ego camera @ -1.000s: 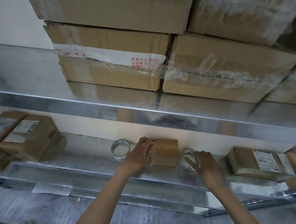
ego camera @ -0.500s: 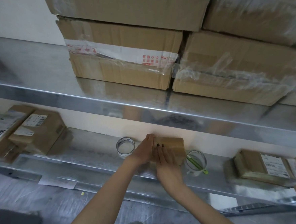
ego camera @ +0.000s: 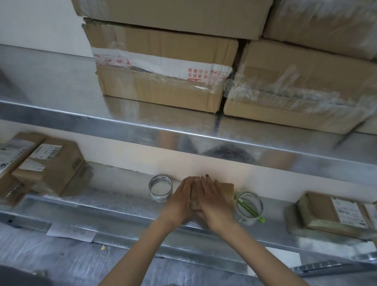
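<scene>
The small box (ego camera: 227, 188) sits on the lower shelf (ego camera: 119, 192), just below the middle of the frame, between the left tape roll (ego camera: 161, 196) and the right tape roll (ego camera: 249, 194). The left hand (ego camera: 179, 202) lies flat against its left side and the right hand (ego camera: 211, 199) flat on top, fingers straight, gripping nothing. This looks like pressing the box closed, so press evenly and brace it against sliding.

Steel shelving, stocked
Taped cartons (ego camera: 163, 77) crowd the upper shelf (ego camera: 46, 94). The lower shelf (ego camera: 110, 193) holds a tape roll (ego camera: 160, 188), a second roll (ego camera: 250, 202) with a green cutter (ego camera: 261, 218) inside, and labelled parcels (ego camera: 51, 166) far left and a lone parcel (ego camera: 330, 213) far right.
</scene>
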A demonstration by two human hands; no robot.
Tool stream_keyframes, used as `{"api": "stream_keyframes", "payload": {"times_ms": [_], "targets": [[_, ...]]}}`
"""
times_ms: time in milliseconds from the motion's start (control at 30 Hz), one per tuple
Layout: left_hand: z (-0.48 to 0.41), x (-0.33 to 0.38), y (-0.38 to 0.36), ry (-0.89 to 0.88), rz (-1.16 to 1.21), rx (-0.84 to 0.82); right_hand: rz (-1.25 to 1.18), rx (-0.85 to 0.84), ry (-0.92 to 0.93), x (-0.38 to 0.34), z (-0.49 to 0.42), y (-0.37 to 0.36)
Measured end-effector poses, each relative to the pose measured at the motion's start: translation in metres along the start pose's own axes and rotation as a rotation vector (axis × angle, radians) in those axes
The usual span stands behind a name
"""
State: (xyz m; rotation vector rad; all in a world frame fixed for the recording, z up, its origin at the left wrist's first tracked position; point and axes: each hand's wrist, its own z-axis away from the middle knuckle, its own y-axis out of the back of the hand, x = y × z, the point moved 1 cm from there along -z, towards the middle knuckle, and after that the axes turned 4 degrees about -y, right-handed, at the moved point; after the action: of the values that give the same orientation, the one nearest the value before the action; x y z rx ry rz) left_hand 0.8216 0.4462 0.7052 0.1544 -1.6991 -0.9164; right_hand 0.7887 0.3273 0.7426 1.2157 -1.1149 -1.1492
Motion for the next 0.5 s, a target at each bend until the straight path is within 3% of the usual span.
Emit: {"api": "stream_keyframes", "payload": {"times_ms": [67,200,333,500], "targets": [[0.008,-0.008,0.001,0.040,0.005,-0.067,-0.049,0.026,0.062,0.004,0.011,-0.005],[0.008,-0.015,0.011,0.212,0.144,-0.392,-0.069,0.026,0.056,-0.003,0.037,-0.021],[-0.002,-0.017,0.005,0.321,0.235,-0.287,-0.047,0.038,0.033,-0.010,0.053,-0.027],[-0.002,-0.017,-0.004,0.217,0.154,-0.204,-0.006,0.040,0.033,-0.012,0.050,-0.023]]}}
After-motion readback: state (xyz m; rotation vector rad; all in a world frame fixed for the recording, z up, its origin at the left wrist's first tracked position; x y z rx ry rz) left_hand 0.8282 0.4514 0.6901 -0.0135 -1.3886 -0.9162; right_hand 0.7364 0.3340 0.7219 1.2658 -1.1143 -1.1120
